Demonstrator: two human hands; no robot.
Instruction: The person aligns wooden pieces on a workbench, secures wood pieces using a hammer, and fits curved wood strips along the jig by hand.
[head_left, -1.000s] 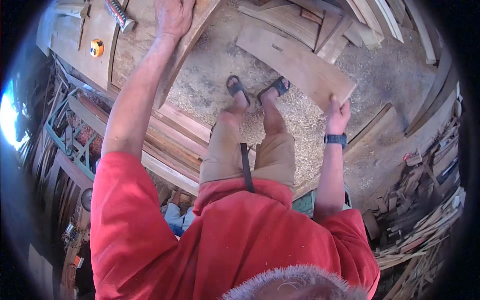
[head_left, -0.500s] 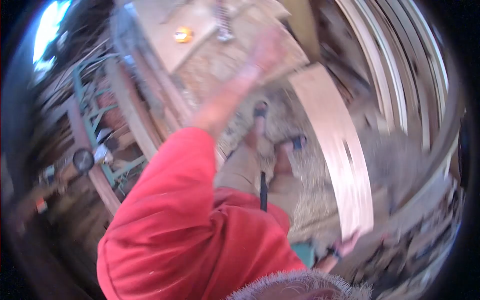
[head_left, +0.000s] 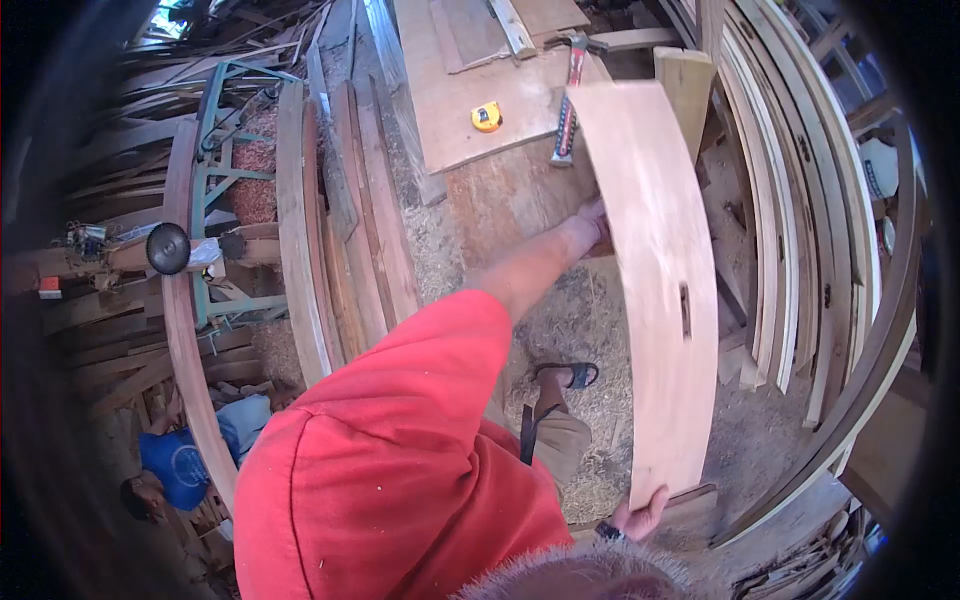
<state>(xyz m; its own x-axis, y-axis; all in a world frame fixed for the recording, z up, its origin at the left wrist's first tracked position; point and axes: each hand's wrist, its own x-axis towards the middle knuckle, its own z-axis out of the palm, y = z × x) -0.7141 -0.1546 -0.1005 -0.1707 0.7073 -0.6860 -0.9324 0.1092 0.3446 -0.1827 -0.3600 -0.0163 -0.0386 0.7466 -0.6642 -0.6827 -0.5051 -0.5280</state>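
Observation:
A long, pale wooden board [head_left: 655, 230] with a narrow slot cut through it stretches across the right of the head view. My right hand [head_left: 642, 514], a dark band at its wrist, grips the near end with the thumb on top. At the board's left edge, further up, is my left hand [head_left: 592, 218]; its fingers go behind the wood and are partly hidden. A claw hammer [head_left: 568, 110] with a red and black handle lies just beyond the board's far end. Left of the hammer, a yellow tape measure [head_left: 486, 117] rests on a sheet of plywood [head_left: 440, 90].
Long curved planks [head_left: 800, 200] stand along the right. A green metal frame [head_left: 208, 190] and stacked timber [head_left: 290, 230] are at the left. Beyond them is a person in a blue shirt [head_left: 183, 468]. Shavings cover the floor [head_left: 600, 420] around my sandalled foot.
My left hand has come from over the workbench to the board's edge. The board's far end now reaches higher, beside the hammer. The whole view has shifted, and a person shows at lower left.

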